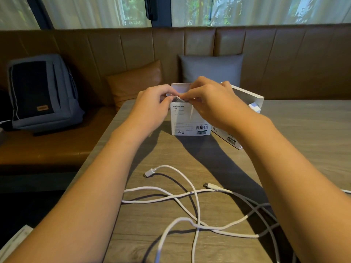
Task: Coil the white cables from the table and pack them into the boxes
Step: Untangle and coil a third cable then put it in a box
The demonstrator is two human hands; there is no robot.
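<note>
A white box point(187, 120) stands upright at the far middle of the wooden table point(303, 120), its top flap raised. My left hand point(152, 105) grips the box's upper left edge. My right hand point(210, 103) pinches something small and white at the open top; what it is stays hidden by the fingers. A second white box point(245, 103) lies open behind my right wrist. Loose white cables point(190, 202) with plug ends sprawl tangled on the near table.
A brown leather bench point(57, 149) wraps the table's left and far sides. On it sit a dark backpack point(41, 92), a tan cushion point(133, 86) and a grey cushion point(210, 69). Papers point(13, 242) lie at the lower left corner.
</note>
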